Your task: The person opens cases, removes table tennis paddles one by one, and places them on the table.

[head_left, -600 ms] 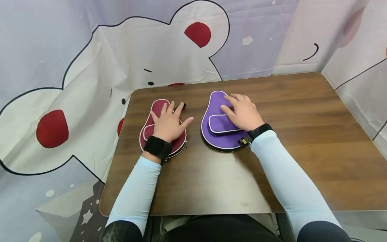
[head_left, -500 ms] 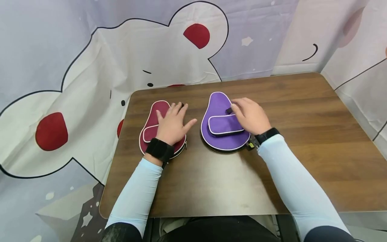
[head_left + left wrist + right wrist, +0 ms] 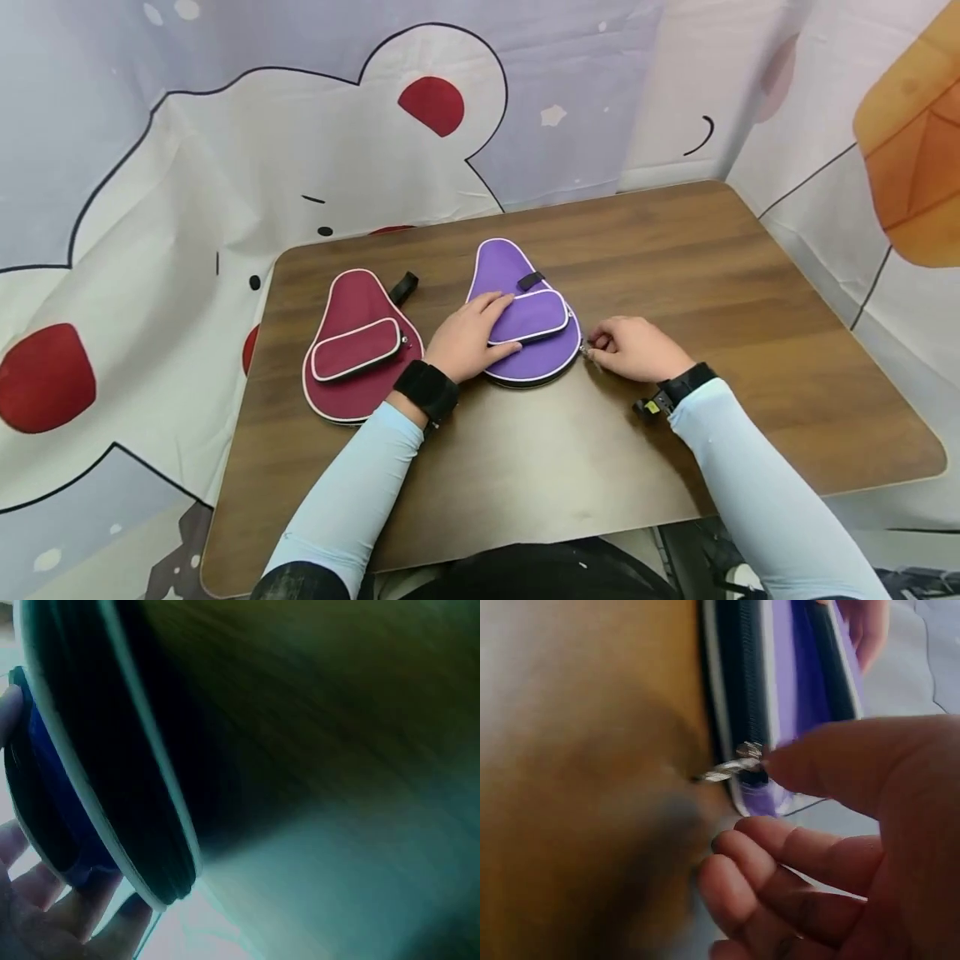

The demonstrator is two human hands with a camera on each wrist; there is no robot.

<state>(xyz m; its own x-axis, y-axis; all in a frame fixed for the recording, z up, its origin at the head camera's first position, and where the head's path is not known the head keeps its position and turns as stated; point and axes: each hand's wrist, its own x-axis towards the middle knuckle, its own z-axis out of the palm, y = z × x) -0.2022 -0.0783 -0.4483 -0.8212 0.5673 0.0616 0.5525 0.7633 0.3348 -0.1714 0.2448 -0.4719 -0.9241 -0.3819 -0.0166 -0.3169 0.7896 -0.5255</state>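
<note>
Bench [image 3: 675, 275]: brown wood grain, carrying both cases.
Right hand [image 3: 637, 348]: on the bench just right of the purple case, fingers [image 3: 832, 761] curled, nearly closed at the metal zip pull; touching or just short of it, cannot tell.
Zip pull [image 3: 727, 769]: silver, sticking out from the black zip at the near right edge of the purple case.
Left hand [image 3: 471, 337]: flat on the near left part of the purple case, fingers fairly straight, pressing down.
Purple case [image 3: 517, 312]: pear-shaped, white piping, zipped front pocket, centre of the bench; contents hidden.
Red case [image 3: 352, 346]: same shape, left of the purple one, untouched, pocket zipped; contents hidden.
Black loops [image 3: 403, 287]: one at each case's narrow far end.
</note>
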